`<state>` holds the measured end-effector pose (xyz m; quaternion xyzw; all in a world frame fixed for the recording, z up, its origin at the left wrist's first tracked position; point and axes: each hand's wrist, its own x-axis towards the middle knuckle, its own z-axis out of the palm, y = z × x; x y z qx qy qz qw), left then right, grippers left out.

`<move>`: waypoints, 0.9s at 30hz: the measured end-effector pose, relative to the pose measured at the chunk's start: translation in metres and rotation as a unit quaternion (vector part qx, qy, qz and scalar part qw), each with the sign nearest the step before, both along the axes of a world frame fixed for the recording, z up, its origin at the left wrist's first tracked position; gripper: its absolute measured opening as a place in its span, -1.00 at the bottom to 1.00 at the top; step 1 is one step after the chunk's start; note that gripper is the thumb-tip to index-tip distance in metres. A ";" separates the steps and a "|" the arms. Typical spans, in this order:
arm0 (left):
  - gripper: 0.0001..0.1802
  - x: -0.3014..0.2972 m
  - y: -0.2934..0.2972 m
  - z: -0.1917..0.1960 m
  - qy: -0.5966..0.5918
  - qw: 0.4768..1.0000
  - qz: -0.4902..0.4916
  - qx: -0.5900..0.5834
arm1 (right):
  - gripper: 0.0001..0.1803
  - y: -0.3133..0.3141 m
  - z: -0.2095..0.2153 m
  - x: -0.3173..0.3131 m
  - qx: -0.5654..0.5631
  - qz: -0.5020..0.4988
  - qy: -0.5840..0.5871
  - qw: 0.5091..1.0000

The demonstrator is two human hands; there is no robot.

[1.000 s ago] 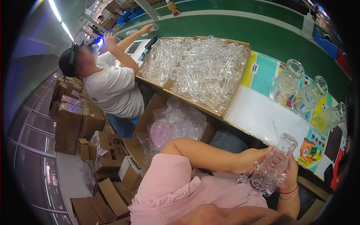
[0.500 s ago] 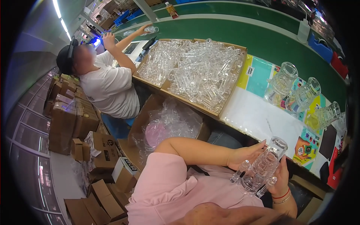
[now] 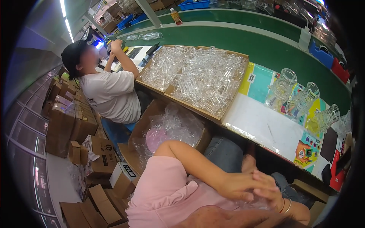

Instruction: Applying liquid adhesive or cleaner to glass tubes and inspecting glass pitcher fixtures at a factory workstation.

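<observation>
A clear glass vessel is low against my pink shirt, mostly covered by my hands. My left hand is closed over its upper side, the fingers bent. My right hand, with bands at the wrist, curls around it from the right, its fingers lapping over the left hand's fingers. Beyond them on the table stand several clear glass vessels of a like kind: a tall one, another one and a tilted one.
Cardboard trays full of small clear tubes lie on the table's left part. Below them is an open carton with plastic bags. A co-worker in white sits at left. A green conveyor runs behind; bottles stand along it.
The glass vessel has gone down toward my lap, and my hands have closed over it and overlap. The co-worker's reaching arm has drawn back from the conveyor. The view has shifted slightly.
</observation>
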<state>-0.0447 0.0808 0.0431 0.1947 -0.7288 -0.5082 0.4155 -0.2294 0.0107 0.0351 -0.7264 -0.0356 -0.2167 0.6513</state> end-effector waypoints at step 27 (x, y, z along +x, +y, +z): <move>-0.46 -0.004 -0.083 0.021 0.349 0.713 0.072 0.604 | -0.18 -0.073 0.004 0.005 0.650 0.059 -0.055 0.756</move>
